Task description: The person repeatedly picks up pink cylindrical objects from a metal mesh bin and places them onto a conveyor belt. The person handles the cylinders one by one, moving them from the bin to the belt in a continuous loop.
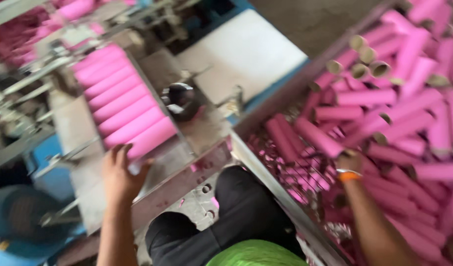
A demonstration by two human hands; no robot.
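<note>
My left hand rests against the lowest of a row of pink tubes lying side by side on a sloped metal chute of a machine. My right hand, with an orange band at the wrist, reaches into a wire bin heaped with loose pink tubes. Its fingers are buried among the tubes, so whether they grip one is hidden. The picture is blurred by motion.
A black round machine part sits right of the tube row. Behind it lies a white flat panel. Metal frame bars run between chute and bin. My dark trousers and green shirt fill the bottom middle. Blue machine parts stand at left.
</note>
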